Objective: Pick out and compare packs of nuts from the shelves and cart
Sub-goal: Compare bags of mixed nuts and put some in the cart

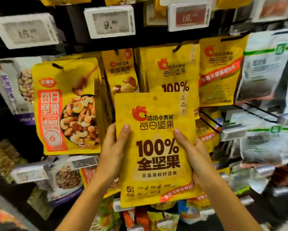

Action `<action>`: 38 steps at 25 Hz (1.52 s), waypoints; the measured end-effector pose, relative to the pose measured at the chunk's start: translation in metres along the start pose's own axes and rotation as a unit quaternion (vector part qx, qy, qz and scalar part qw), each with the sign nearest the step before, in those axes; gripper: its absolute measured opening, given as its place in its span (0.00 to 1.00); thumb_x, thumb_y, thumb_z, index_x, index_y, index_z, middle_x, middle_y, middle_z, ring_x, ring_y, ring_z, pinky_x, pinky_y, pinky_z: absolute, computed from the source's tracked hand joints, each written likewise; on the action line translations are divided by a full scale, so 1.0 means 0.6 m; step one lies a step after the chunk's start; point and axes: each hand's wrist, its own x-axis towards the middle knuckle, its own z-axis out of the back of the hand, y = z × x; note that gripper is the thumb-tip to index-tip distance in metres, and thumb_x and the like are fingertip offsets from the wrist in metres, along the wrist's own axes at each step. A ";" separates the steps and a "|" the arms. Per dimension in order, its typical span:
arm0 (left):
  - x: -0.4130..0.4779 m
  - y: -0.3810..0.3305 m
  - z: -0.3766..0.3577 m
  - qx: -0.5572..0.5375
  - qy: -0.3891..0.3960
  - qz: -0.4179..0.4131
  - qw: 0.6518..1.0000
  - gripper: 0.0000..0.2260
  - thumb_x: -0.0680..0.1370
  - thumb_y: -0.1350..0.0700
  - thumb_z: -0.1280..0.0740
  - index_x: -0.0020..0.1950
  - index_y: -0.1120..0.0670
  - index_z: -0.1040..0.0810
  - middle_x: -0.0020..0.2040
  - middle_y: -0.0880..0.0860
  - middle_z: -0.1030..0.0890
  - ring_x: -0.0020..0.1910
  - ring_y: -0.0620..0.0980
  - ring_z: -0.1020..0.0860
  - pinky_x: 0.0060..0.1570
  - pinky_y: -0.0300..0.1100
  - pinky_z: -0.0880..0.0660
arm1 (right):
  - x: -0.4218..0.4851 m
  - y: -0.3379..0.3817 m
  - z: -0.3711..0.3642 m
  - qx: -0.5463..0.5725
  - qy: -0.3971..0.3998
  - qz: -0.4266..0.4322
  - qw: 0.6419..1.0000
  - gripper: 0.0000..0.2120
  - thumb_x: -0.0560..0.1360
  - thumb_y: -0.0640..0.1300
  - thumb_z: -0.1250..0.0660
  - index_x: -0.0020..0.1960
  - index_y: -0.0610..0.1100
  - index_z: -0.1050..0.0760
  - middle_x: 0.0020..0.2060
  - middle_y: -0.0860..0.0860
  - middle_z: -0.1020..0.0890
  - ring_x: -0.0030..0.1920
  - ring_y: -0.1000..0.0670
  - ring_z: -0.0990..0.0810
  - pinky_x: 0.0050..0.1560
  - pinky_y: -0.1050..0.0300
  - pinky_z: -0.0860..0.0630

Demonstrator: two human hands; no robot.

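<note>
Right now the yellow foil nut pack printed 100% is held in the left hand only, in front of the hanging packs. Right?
No, head view: both hands hold the yellow foil nut pack, left hand at its left edge, right hand at its right, in front of the hanging packs.

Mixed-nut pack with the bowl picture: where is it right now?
Head view, left of centre: the mixed-nut pack hangs below the 16 price tag, just left of the held 100% pack.
</note>
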 end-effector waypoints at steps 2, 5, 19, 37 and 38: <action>-0.005 -0.004 -0.057 -0.031 -0.011 0.003 0.999 0.20 0.68 0.40 0.34 0.56 0.46 0.24 0.48 0.46 0.15 0.44 0.46 0.16 0.36 0.35 0.21 | 0.001 0.017 0.042 -0.022 0.011 -0.007 1.000 0.26 0.55 0.59 0.28 0.49 0.50 0.26 0.38 0.50 0.14 0.38 0.50 0.15 0.29 0.58 0.21; -0.001 -0.021 -0.134 -0.018 -0.047 -0.045 0.998 0.11 0.72 0.46 0.35 0.51 0.48 0.22 0.45 0.48 0.15 0.42 0.48 0.16 0.35 0.36 0.21 | 0.019 0.072 0.100 -0.037 0.042 0.027 0.998 0.23 0.55 0.58 0.28 0.47 0.50 0.23 0.38 0.49 0.14 0.38 0.50 0.15 0.30 0.59 0.21; 0.168 -0.100 -0.213 0.056 -0.162 -0.059 0.983 0.14 0.76 0.45 0.36 0.49 0.55 0.22 0.48 0.55 0.17 0.46 0.53 0.17 0.49 0.53 0.20 | 0.194 0.243 0.075 -0.094 0.009 0.184 0.978 0.12 0.76 0.53 0.37 0.44 0.46 0.23 0.36 0.50 0.16 0.35 0.53 0.16 0.37 0.58 0.19; 0.272 -0.001 -0.212 0.211 -0.261 -0.147 0.931 0.18 0.80 0.48 0.41 0.60 0.62 0.31 0.48 0.58 0.24 0.43 0.44 0.27 0.39 0.21 0.39 | 0.299 0.172 0.047 -0.267 -0.175 0.372 0.872 0.12 0.80 0.46 0.42 0.48 0.38 0.26 0.31 0.57 0.27 0.29 0.61 0.32 0.28 0.72 0.34; 0.267 -0.001 -0.212 0.209 -0.257 -0.159 0.930 0.18 0.80 0.50 0.40 0.62 0.63 0.33 0.47 0.56 0.25 0.42 0.40 0.28 0.39 0.18 0.39 | 0.297 0.169 0.049 -0.282 -0.185 0.380 0.861 0.13 0.80 0.45 0.42 0.53 0.36 0.26 0.34 0.55 0.24 0.30 0.60 0.31 0.28 0.72 0.34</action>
